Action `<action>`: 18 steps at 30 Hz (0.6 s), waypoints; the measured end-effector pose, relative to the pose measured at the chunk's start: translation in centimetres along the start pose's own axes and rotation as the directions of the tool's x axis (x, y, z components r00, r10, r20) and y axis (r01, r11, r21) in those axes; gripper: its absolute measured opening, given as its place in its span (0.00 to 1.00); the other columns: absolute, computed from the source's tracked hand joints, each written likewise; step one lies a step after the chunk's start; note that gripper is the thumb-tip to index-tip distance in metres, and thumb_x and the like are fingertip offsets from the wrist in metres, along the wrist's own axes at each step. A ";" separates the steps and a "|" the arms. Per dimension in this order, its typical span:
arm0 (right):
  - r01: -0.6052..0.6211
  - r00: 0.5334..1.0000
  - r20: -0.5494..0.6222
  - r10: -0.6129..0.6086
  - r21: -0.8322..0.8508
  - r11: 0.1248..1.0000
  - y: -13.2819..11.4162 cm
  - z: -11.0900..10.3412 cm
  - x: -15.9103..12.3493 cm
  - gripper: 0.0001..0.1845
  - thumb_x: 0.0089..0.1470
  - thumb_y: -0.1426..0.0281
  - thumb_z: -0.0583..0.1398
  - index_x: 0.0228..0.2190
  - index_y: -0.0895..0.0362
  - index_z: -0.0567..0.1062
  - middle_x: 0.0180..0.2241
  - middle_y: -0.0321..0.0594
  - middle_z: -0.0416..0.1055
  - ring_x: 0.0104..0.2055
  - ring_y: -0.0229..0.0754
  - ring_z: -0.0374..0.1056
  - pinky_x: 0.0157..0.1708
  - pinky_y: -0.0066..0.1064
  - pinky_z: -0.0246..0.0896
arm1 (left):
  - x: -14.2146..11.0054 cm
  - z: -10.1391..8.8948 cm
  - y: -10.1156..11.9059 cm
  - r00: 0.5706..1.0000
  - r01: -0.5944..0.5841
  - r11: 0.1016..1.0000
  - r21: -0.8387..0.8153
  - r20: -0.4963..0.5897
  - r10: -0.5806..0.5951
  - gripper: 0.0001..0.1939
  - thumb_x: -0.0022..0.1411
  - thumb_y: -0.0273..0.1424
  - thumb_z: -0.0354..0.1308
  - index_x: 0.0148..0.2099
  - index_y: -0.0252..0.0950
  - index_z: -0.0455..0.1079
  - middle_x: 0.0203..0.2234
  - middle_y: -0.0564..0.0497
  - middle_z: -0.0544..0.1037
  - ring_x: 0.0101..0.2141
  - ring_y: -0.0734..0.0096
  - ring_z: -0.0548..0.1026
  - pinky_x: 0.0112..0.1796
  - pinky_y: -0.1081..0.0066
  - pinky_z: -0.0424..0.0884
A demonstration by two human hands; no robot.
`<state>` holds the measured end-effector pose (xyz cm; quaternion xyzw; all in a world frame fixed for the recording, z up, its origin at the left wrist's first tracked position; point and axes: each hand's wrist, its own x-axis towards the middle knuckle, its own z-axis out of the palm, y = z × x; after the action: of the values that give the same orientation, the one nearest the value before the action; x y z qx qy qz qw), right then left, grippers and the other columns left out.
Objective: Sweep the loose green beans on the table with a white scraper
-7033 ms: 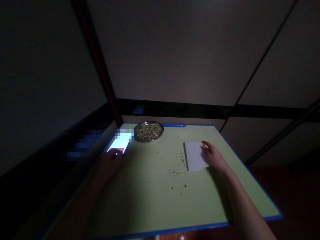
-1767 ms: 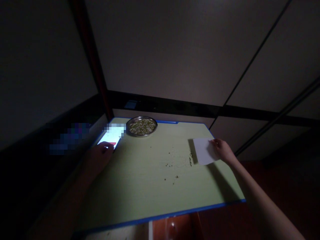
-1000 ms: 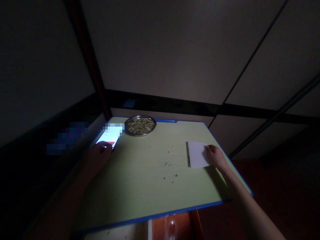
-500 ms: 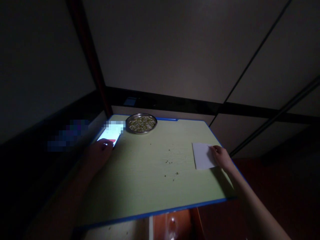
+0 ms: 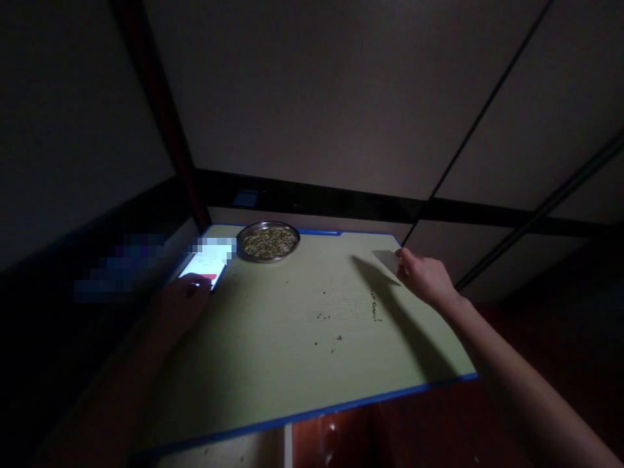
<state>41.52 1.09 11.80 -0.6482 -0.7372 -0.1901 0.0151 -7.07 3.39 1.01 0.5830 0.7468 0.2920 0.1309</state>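
Observation:
Toward the table's right edge, my right hand (image 5: 426,276) pinches a white sheet of paper or thin card (image 5: 386,259), lifted above the tabletop and seen at a slant. A short line of small dark seeds or beans (image 5: 374,307) lies below it on the table. More loose ones (image 5: 324,316) are scattered near the middle. My left hand (image 5: 182,302), dim in shadow, has curled fingers on the lower edge of a phone with a lit screen (image 5: 202,263). Just right of the phone stands a round metal plate (image 5: 268,259) covered with green and white seeds or beans.
The light green table (image 5: 263,351) has a blue rim (image 5: 312,416). Behind it rise dark cabinet panels (image 5: 312,97). An orange-brown surface (image 5: 316,442) shows below the front edge. The surroundings are dark.
My right hand has raised the white sheet from the table and moved up and slightly left. The line of seeds or beans now shows where the sheet lay. My left hand stays at the phone.

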 end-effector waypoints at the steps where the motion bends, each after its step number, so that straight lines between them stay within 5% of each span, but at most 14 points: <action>1: 0.072 0.997 0.026 -0.073 0.033 0.997 -0.4 0.3 -0.1 0.19 0.57 0.72 0.54 0.50 0.58 0.69 0.34 0.47 0.77 0.30 0.44 0.71 0.27 0.29 0.52 | 0.0 -0.1 0.1 1.000 0.001 1.000 0.002 0.001 -0.001 0.19 0.60 0.42 0.47 0.40 0.35 0.73 0.37 0.44 0.80 0.35 0.63 0.77 0.34 0.71 0.68; 4: 0.192 0.976 0.068 -0.207 0.184 0.964 -0.4 1.3 -0.5 0.23 0.55 0.76 0.53 0.53 0.59 0.69 0.38 0.48 0.76 0.35 0.43 0.72 0.33 0.28 0.57 | 0.0 -0.1 0.1 1.000 -0.011 1.000 0.028 -0.003 0.011 0.19 0.60 0.42 0.48 0.40 0.35 0.73 0.37 0.44 0.80 0.36 0.63 0.77 0.35 0.70 0.68; 10: 0.224 0.945 0.123 -0.303 0.433 0.873 0.5 2.1 -2.1 0.28 0.53 0.80 0.50 0.53 0.57 0.74 0.43 0.48 0.76 0.39 0.42 0.74 0.40 0.30 0.64 | 0.3 0.3 -0.6 1.000 0.003 1.000 0.029 0.017 -0.004 0.20 0.62 0.43 0.47 0.42 0.34 0.73 0.35 0.44 0.80 0.34 0.63 0.77 0.32 0.71 0.67; 18: 0.205 0.929 0.186 -0.321 0.466 0.861 0.5 0.6 -5.7 0.31 0.54 0.80 0.50 0.56 0.48 0.72 0.48 0.43 0.77 0.44 0.46 0.76 0.43 0.34 0.67 | 0.2 0.1 -0.3 1.000 -0.005 0.999 0.044 0.028 0.004 0.23 0.61 0.43 0.47 0.45 0.32 0.74 0.36 0.43 0.80 0.32 0.64 0.76 0.30 0.71 0.66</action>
<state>43.02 -4.12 9.83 -0.5393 -0.8386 0.0661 0.0387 -7.30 3.55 0.80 0.5914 0.7499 0.2676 0.1276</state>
